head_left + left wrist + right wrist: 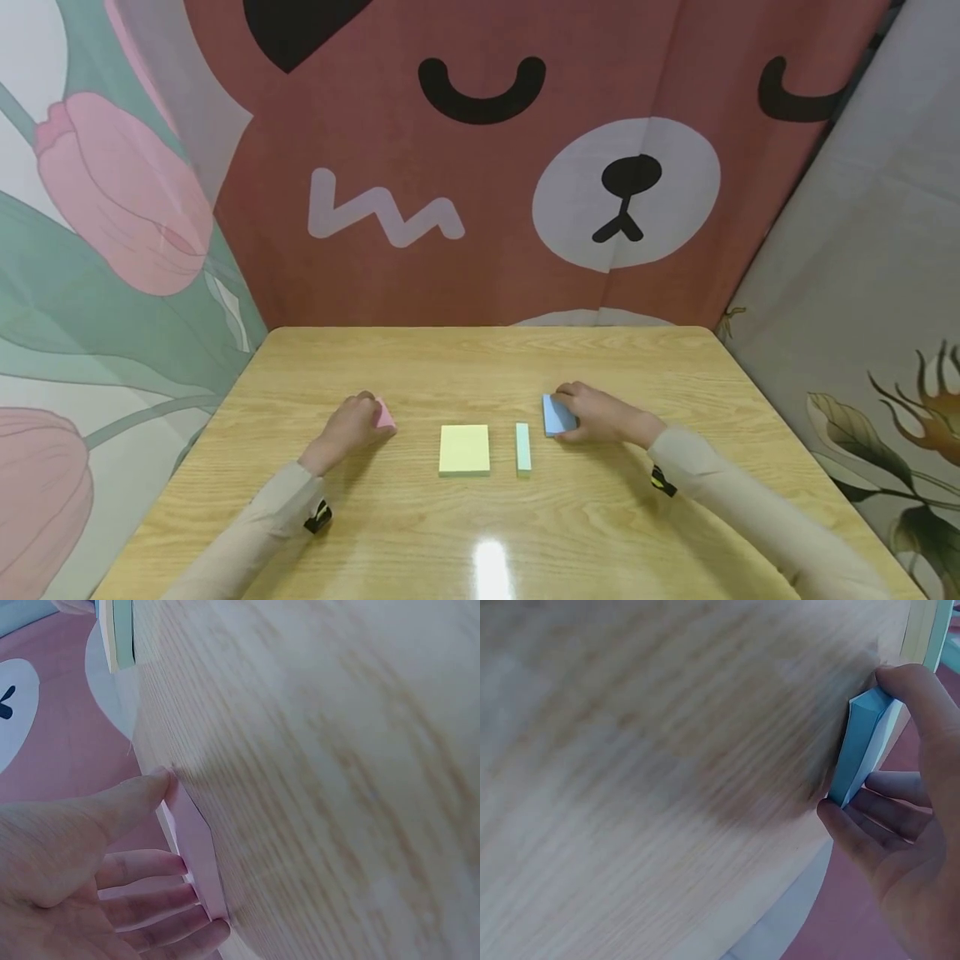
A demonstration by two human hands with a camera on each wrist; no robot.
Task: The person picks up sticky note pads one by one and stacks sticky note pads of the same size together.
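Observation:
On the wooden table my left hand [351,429] holds a pink sticky note pad [385,415] at its edges. The left wrist view shows the thumb at one end of this pink pad [196,840] and the fingers along its side and far end. To the right, my right hand [598,414] grips a blue sticky note pad [556,417]. Thumb and fingers span the blue pad [859,750] from opposite edges in the right wrist view, and the palm side hides part of its top in the head view. Between the hands lie a square yellow sticky note pad [464,450] and a narrow mint-green pad [522,448].
The wooden table [465,367] reaches back to a hanging cloth [495,283] with a bear face. Patterned cloths stand along its left and right sides. A bright light reflection lies on the tabletop near the front.

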